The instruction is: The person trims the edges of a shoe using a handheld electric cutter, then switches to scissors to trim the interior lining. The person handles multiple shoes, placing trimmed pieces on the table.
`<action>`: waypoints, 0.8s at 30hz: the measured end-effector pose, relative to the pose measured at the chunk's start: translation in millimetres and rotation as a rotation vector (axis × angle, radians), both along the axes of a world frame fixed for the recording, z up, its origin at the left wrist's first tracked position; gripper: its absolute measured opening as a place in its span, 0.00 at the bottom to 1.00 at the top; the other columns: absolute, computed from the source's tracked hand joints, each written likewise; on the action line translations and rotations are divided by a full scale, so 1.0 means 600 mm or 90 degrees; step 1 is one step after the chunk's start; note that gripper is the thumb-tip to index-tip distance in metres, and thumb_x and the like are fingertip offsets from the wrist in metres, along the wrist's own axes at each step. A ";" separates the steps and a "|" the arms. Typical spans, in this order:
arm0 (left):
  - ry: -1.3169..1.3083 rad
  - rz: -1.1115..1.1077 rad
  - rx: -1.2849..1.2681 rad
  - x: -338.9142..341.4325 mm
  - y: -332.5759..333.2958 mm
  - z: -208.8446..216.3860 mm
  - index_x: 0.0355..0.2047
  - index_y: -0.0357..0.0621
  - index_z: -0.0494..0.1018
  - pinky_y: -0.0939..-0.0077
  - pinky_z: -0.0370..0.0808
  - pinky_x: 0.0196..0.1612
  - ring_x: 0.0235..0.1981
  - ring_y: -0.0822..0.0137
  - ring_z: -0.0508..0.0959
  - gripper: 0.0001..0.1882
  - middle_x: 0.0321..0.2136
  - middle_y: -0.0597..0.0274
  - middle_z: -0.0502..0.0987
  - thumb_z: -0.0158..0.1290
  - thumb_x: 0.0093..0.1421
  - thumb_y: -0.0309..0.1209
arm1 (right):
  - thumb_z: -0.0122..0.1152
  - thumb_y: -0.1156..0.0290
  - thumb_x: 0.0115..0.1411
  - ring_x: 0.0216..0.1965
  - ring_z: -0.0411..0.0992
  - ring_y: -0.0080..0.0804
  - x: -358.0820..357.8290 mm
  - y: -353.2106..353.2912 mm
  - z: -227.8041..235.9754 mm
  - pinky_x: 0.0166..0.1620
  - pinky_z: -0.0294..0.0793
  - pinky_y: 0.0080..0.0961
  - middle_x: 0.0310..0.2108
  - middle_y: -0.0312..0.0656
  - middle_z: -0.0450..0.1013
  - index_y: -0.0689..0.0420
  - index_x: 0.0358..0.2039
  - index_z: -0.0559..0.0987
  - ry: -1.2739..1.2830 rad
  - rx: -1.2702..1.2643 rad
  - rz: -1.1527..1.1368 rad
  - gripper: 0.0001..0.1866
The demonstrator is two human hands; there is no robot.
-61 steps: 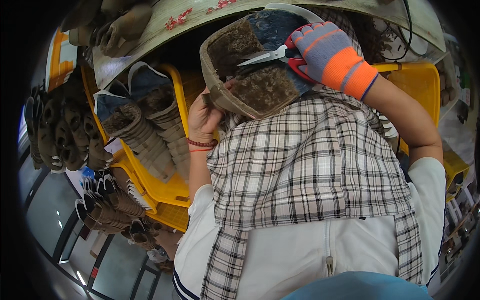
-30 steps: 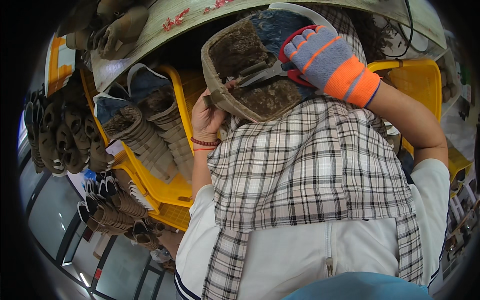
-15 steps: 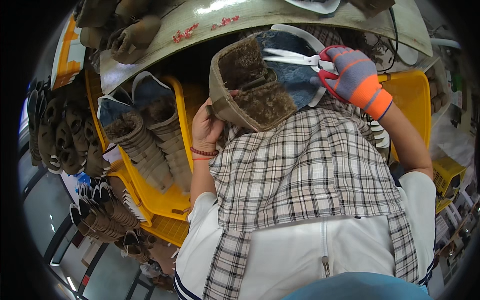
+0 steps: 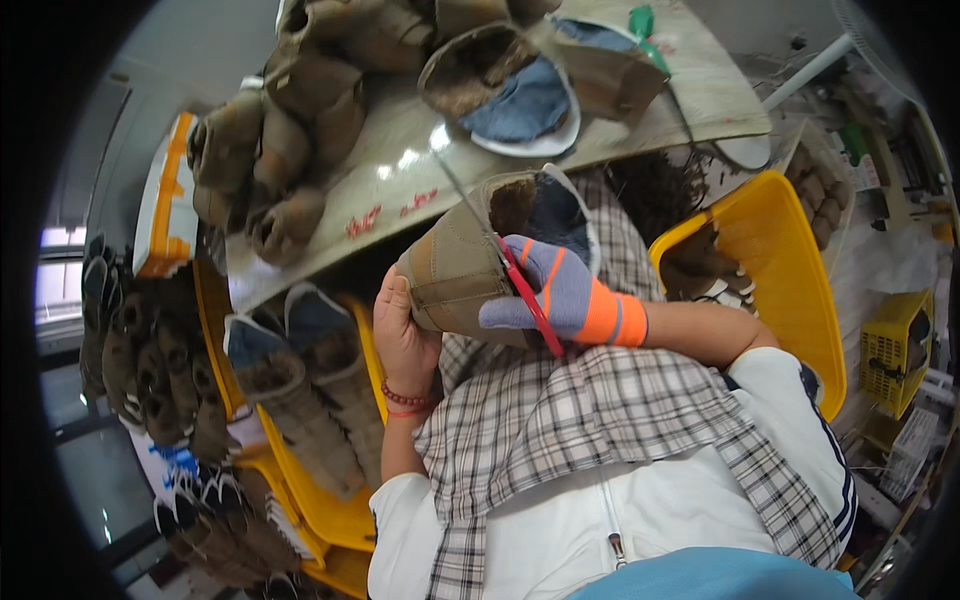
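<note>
Above my plaid-aproned lap is a brown shoe upper (image 4: 450,275), with brown fleece and dark blue lining showing inside it and a white edge at its far right. My bare left hand (image 4: 405,325) grips its left end, thumb on the outer face. A grey and orange glove covers my right hand (image 4: 565,290), which is closed around red-handled scissors (image 4: 530,305) and presses against the upper's right side. The scissors' thin blades point up and left, past the upper toward the table.
Ahead, a pale worktable (image 4: 390,150) carries piled brown uppers (image 4: 280,140), a blue-lined upper (image 4: 515,100) and a green-handled tool (image 4: 645,35). Yellow baskets stand left (image 4: 325,515) and right (image 4: 820,260); nested uppers (image 4: 300,400) fill the left one. More uppers hang at far left.
The upper has turned so its outer face shows. My right hand has moved left and down onto it, and the scissors have swung from pointing left to pointing up. More of the table shows.
</note>
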State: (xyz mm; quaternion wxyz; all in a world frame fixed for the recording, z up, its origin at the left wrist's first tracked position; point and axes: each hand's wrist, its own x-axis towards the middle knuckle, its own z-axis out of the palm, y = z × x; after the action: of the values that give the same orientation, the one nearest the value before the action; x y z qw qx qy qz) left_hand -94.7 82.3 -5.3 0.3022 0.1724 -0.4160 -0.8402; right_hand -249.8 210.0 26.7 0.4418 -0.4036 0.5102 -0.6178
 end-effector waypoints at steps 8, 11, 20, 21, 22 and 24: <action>0.147 -0.100 0.044 -0.217 -0.013 -0.025 0.47 0.36 0.67 0.64 0.64 0.56 0.51 0.60 0.68 0.19 0.47 0.58 0.71 0.37 0.68 0.39 | 0.65 0.71 0.50 0.23 0.71 0.25 -0.196 0.067 0.132 0.28 0.71 0.23 0.24 0.39 0.73 0.61 0.41 0.72 0.631 -0.173 -0.569 0.18; 0.016 -0.142 0.196 -0.311 0.019 -0.086 0.49 0.34 0.65 0.62 0.63 0.56 0.54 0.58 0.65 0.17 0.50 0.53 0.68 0.45 0.64 0.32 | 0.63 0.65 0.52 0.29 0.75 0.37 -0.365 0.037 0.145 0.31 0.74 0.30 0.29 0.45 0.75 0.58 0.41 0.73 0.921 -0.090 -0.708 0.17; 0.054 -0.017 0.261 -0.489 0.028 -0.151 0.46 0.43 0.66 0.64 0.66 0.50 0.45 0.64 0.69 0.15 0.44 0.64 0.72 0.52 0.60 0.30 | 0.59 0.64 0.55 0.34 0.74 0.39 -0.511 -0.064 0.055 0.38 0.71 0.29 0.32 0.47 0.75 0.55 0.44 0.74 0.853 0.121 -0.080 0.16; 0.101 -0.014 0.228 -0.467 0.029 -0.131 0.48 0.42 0.66 0.65 0.66 0.51 0.46 0.64 0.70 0.16 0.44 0.64 0.72 0.52 0.60 0.30 | 0.60 0.65 0.54 0.34 0.73 0.35 -0.507 -0.051 0.047 0.39 0.70 0.28 0.32 0.45 0.75 0.56 0.44 0.73 0.730 0.106 -0.060 0.17; 0.148 -0.012 0.193 -0.440 0.029 -0.105 0.50 0.41 0.65 0.67 0.66 0.52 0.46 0.64 0.70 0.17 0.45 0.63 0.72 0.51 0.61 0.30 | 0.61 0.66 0.53 0.34 0.72 0.31 -0.501 -0.038 0.044 0.39 0.69 0.27 0.33 0.44 0.74 0.58 0.44 0.73 0.608 0.089 -0.041 0.18; 0.179 -0.050 0.146 -0.421 0.010 -0.102 0.53 0.40 0.64 0.68 0.64 0.55 0.51 0.65 0.68 0.20 0.49 0.61 0.70 0.50 0.61 0.32 | 0.63 0.67 0.51 0.35 0.66 0.21 -0.491 -0.026 0.033 0.41 0.68 0.23 0.32 0.38 0.72 0.62 0.45 0.72 0.519 0.096 -0.047 0.22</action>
State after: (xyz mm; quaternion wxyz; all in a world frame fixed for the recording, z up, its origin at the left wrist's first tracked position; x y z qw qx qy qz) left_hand -347.5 88.6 -66.4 0.3026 0.0702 -0.2775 -0.9091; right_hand -544.7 194.3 46.5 0.2098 -0.5633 0.7010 -0.3837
